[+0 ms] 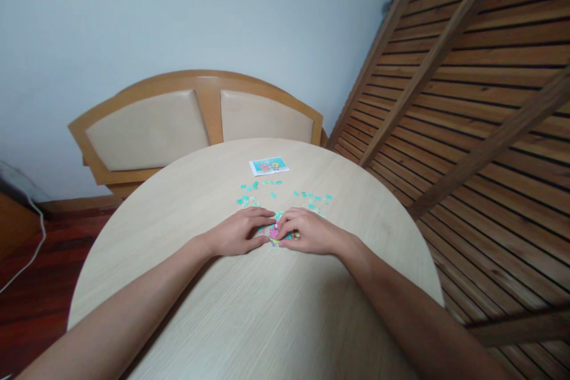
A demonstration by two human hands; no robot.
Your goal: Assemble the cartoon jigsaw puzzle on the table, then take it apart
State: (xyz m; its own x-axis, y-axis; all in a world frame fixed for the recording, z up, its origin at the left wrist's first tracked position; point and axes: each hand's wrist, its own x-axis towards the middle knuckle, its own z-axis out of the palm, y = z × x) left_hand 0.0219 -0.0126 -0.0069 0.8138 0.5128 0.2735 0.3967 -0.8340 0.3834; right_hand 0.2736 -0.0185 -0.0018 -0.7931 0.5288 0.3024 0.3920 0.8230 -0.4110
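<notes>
A partly joined jigsaw puzzle (274,233) with pink, teal and yellow parts lies flat on the table, half hidden by my hands. My left hand (240,230) rests at its left side, with thumb and fingers stretched out and apart around that edge. Over the right side is my right hand (309,230), its fingers bent and close together on a small puzzle piece that they mostly cover. Just beyond, loose teal puzzle pieces (248,200) lie at the left and more teal pieces (310,196) at the right.
A picture card (269,166) showing cartoon figures lies toward the far side of the round wooden table (187,303). Behind it stands a padded headboard (211,107) against the wall. A slatted wooden frame (472,101) leans along the right. A white cable (42,231) hangs at the left.
</notes>
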